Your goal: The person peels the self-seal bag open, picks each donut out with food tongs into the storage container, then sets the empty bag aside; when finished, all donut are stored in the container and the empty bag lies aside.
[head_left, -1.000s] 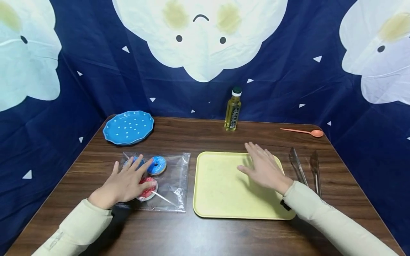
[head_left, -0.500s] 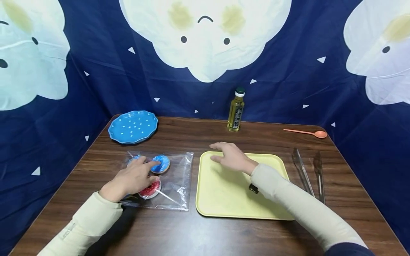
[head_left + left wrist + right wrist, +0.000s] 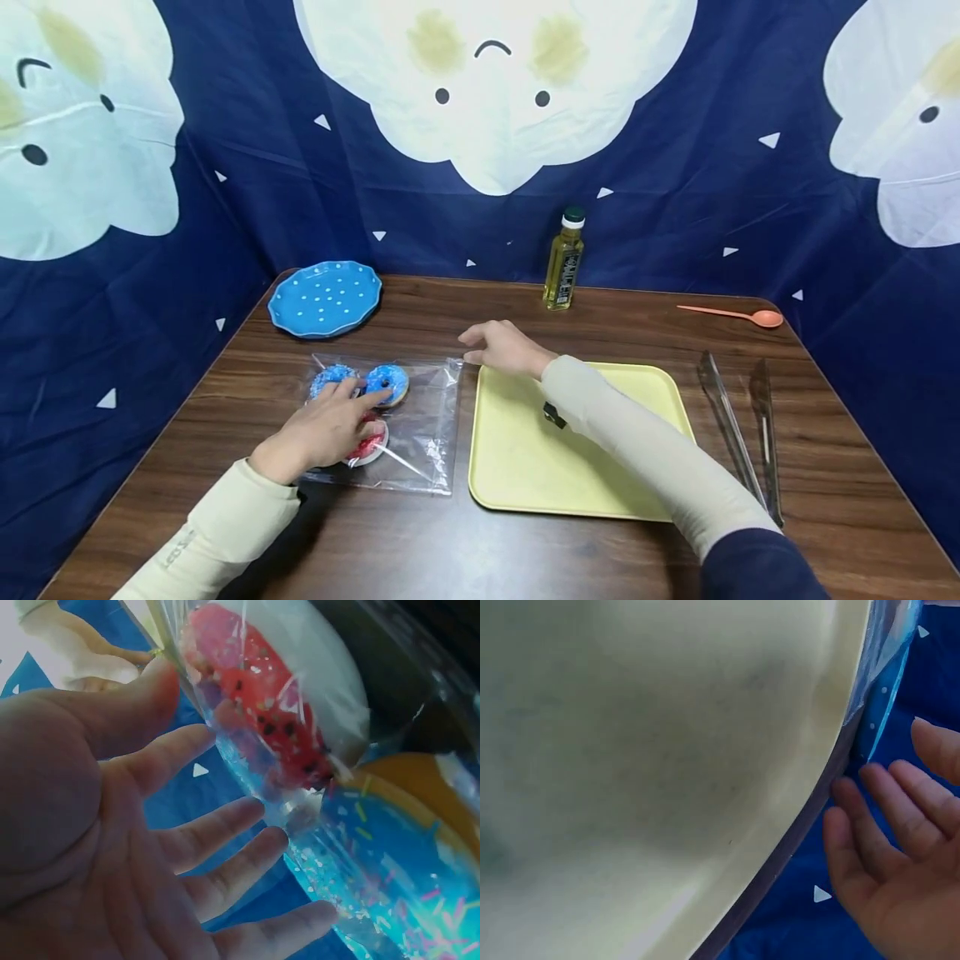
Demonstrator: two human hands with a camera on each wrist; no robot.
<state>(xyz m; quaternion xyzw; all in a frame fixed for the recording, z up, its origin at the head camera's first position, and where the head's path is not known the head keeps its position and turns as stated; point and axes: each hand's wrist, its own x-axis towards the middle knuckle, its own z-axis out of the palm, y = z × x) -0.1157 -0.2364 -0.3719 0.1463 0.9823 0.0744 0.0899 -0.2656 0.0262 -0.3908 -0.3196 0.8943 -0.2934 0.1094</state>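
Observation:
A clear plastic bag [image 3: 420, 433] lies on the table, with blue sprinkled donuts [image 3: 387, 384] and a red-topped round piece [image 3: 262, 697] with a white base inside. My left hand [image 3: 326, 425] rests over the bag's left part. In the left wrist view its fingers [image 3: 225, 832] are spread and fairly straight, with the tips at the plastic beside the treats. My right hand [image 3: 504, 346] is above the far left corner of a pale yellow tray [image 3: 585, 492], close to the bag's far right corner. Its fingers [image 3: 870, 855] are loosely bent and hold nothing.
A blue dotted plate [image 3: 326, 298] stands at the back left and an oil bottle [image 3: 564, 260] at the back. On the right lie an orange spoon [image 3: 761, 318] and metal tongs [image 3: 731, 429]. A dark blue patterned cloth [image 3: 480, 233] hangs behind the table.
My right hand has moved left across the tray toward the bag's far right corner. My left hand has stayed on the bag, its fingers drawn a little closer together.

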